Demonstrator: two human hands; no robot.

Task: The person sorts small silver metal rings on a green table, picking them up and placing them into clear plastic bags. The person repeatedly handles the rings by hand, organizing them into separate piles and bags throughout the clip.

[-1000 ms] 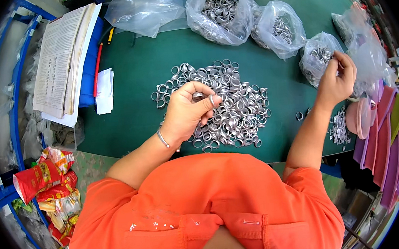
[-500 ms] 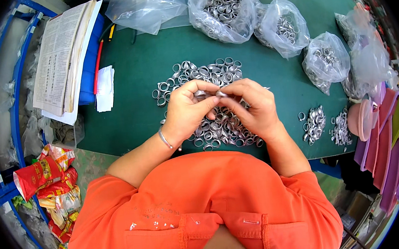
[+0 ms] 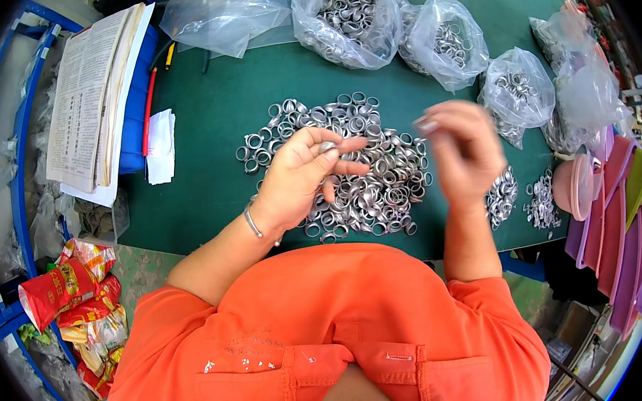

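My left hand (image 3: 296,174) is over the left part of a pile of silver-grey metal rings (image 3: 369,189). Its thumb and index finger pinch one metal ring (image 3: 327,147), while the other fingers reach out to the right. To the right of the pile, my right hand (image 3: 468,147) is raised and smeared by motion. Something small and silvery (image 3: 426,126) shows at its pinched fingertips, too blurred to name. Two smaller heaps, one of rings (image 3: 501,200) and one of small silvery pieces (image 3: 542,202), lie beyond my right wrist.
Clear plastic bags of rings (image 3: 348,17) line the back and right of the green table (image 3: 210,134). At the left, papers (image 3: 90,98) rest on a blue bin (image 3: 136,102) beside a red pencil (image 3: 150,112). A pink tub (image 3: 573,188) stands at the right edge.
My hands were together over the pile with rings between their fingers. The right hand has moved away to the right, and the left stays over the pile with its ring.
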